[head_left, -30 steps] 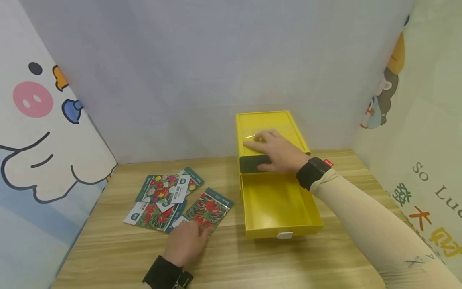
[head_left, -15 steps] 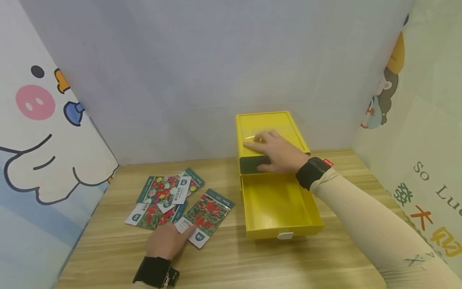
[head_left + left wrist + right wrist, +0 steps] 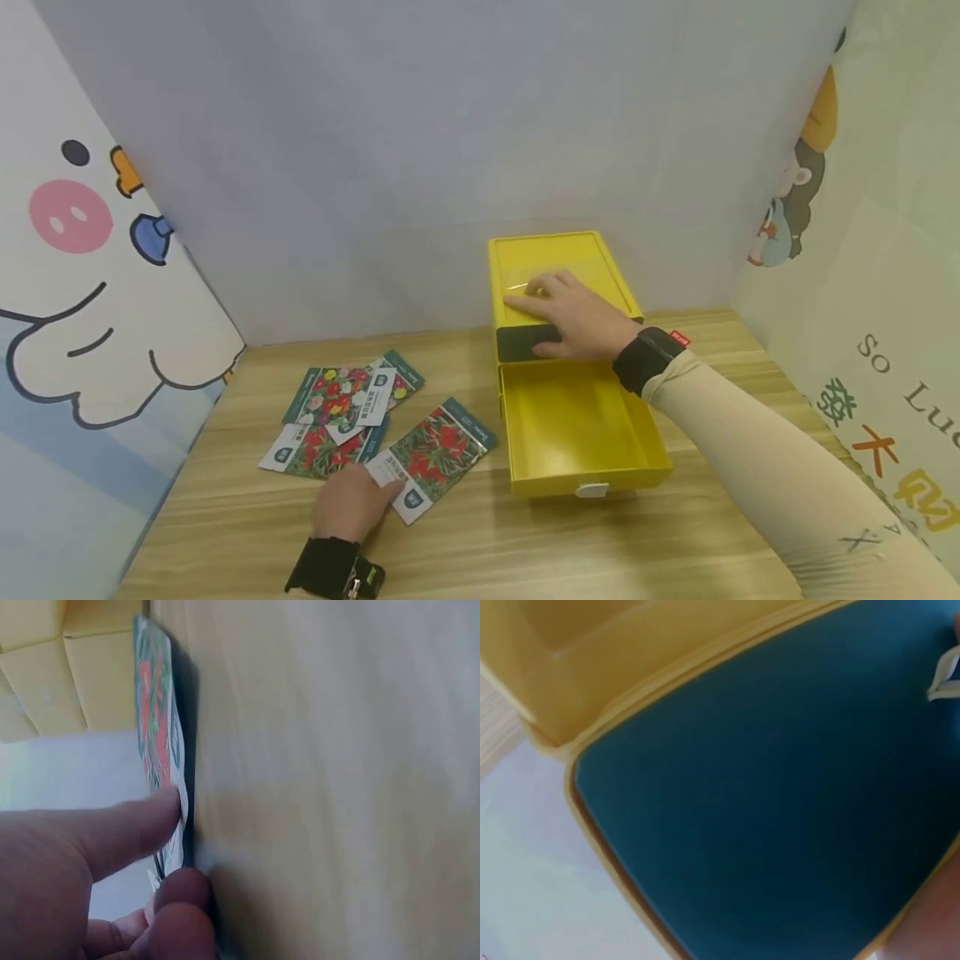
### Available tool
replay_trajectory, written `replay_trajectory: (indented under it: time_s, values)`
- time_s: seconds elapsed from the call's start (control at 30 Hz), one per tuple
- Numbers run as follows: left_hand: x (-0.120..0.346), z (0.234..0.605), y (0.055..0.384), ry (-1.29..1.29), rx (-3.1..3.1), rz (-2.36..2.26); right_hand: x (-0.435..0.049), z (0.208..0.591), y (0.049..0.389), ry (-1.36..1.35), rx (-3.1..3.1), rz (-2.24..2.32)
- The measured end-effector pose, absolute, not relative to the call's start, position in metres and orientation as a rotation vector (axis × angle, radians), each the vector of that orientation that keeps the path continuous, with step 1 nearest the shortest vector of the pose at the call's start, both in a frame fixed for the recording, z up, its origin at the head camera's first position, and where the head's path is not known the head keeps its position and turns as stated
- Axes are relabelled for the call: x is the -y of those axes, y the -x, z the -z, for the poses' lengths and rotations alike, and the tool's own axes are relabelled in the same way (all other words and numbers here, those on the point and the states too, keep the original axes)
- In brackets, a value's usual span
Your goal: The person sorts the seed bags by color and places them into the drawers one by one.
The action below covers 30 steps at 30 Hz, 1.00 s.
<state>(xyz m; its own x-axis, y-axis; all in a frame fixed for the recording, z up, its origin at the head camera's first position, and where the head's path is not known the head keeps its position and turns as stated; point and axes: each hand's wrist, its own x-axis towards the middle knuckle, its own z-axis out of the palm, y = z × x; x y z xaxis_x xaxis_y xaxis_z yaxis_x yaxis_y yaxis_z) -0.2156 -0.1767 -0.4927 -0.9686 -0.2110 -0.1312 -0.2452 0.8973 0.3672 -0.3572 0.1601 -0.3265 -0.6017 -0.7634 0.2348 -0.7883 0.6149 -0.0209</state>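
Note:
My left hand (image 3: 350,503) pinches the white lower end of a seed packet (image 3: 438,454) printed with red flowers. In the left wrist view, the thumb (image 3: 150,825) lies on the packet's printed face and the fingers (image 3: 180,922) curl at its underside, low over the table. On the right stands a yellow two-drawer box (image 3: 555,250), its lower yellow drawer (image 3: 573,417) pulled out. My right hand (image 3: 581,317) rests on the box top with fingers spread, its thumb reaching down over the dark green upper drawer front (image 3: 742,787).
Several overlapping seed packets (image 3: 337,396) lie on the wooden table (image 3: 465,550), left of the held one. The pulled-out drawer has a white handle (image 3: 592,490). A pale back wall (image 3: 360,167) rises behind, with printed panels on both sides.
My left hand first moved left to the packet's near white end. The packet has since turned slightly, shifting right and toward me. My right hand and the box have stayed put.

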Motion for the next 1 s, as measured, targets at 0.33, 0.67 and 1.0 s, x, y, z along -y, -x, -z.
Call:
replay_trajectory:
  time_s: [0.33, 0.67, 1.0]
  values:
    - [0.178, 0.494, 0.216, 0.362, -2.881, -0.874, -0.162, 0.326, 0.360, -1.265, 2.647, -0.159]
    - [0.182, 0.498, 0.209, 0.453, -2.610, -1.429, -0.159, 0.329, 0.357, -1.256, 2.658, -0.149]
    - [0.180, 0.485, 0.210, 0.501, -2.489, -1.710, -0.160, 0.329, 0.359, -1.263, 2.635, -0.165]
